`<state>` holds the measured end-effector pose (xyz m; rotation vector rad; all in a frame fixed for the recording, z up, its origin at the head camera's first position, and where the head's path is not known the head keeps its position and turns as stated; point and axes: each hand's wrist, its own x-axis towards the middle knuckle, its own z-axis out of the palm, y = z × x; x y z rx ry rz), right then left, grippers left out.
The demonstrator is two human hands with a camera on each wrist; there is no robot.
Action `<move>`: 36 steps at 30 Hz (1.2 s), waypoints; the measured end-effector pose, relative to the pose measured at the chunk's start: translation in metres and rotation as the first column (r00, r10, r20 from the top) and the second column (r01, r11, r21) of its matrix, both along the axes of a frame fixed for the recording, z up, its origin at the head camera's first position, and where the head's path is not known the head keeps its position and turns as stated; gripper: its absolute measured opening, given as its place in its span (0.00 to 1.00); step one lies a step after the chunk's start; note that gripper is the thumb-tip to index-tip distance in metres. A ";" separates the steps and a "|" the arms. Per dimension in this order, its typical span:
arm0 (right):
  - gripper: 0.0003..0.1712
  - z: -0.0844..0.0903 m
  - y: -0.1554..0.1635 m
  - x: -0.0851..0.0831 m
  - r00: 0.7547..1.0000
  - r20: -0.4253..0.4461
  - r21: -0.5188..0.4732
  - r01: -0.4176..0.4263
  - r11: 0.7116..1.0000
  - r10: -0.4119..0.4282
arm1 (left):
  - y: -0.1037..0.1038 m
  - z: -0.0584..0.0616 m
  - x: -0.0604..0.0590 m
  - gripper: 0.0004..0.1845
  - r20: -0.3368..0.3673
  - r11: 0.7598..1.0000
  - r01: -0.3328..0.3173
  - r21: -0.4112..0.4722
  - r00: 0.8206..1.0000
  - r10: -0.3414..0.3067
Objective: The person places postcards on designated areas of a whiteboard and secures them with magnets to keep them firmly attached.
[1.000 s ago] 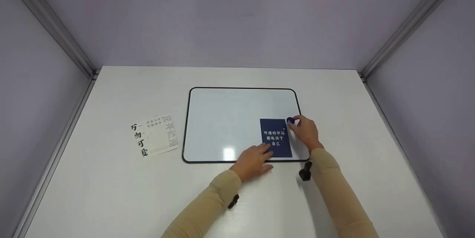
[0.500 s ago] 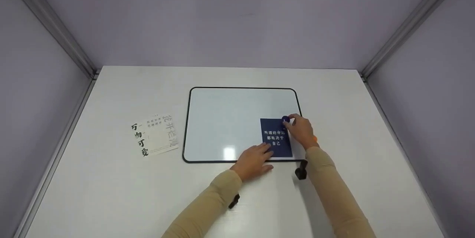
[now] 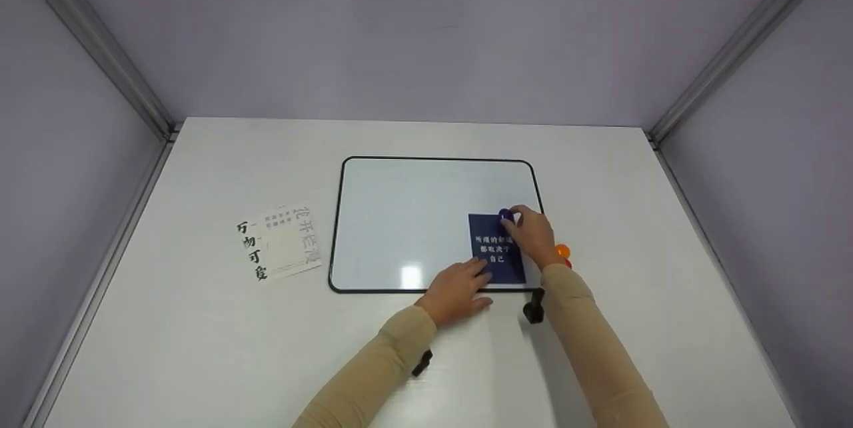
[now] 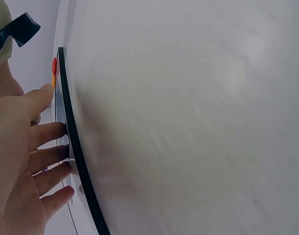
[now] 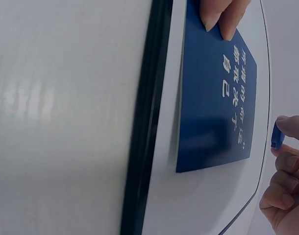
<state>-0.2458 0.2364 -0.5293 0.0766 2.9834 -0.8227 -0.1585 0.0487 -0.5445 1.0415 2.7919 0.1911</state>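
A dark blue card (image 3: 510, 273) with white lettering lies on the lower right of a black-edged whiteboard (image 3: 400, 215). My left hand (image 3: 453, 289) rests across the board's front edge, its fingertips on the card's lower left; its fingers look nearly straight in the left wrist view. Between thumb and index finger, my right hand (image 3: 535, 235) pinches a round blue magnet (image 3: 506, 215) at the card's upper edge. In the right wrist view the magnet (image 5: 277, 136) is seen edge-on, beyond the card's top (image 5: 203, 112), with the other fingers curled beneath.
Pale cards (image 3: 283, 241) with black and grey lettering lie on the table left of the board. An orange round piece (image 3: 562, 251) and a red one (image 3: 568, 263) sit by the board's right edge, partly behind my right wrist. Grey walls enclose the table.
My right hand has moved left with the magnet, from beside the card's upper right corner to over its top edge. The orange and red pieces have come into view. My left hand stays put.
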 end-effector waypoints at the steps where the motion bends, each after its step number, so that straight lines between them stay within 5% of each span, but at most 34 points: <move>1: 0.24 0.000 -0.001 0.000 1.000 0.001 -0.001 -0.001 1.000 0.001 | 0.000 0.000 0.000 0.29 -0.005 1.000 0.001 0.001 1.000 -0.001; 36: 0.24 -0.006 -0.016 -0.012 1.000 0.029 0.010 -0.010 1.000 0.010 | 0.001 0.000 0.002 0.29 -0.015 0.999 -0.019 0.037 1.000 0.019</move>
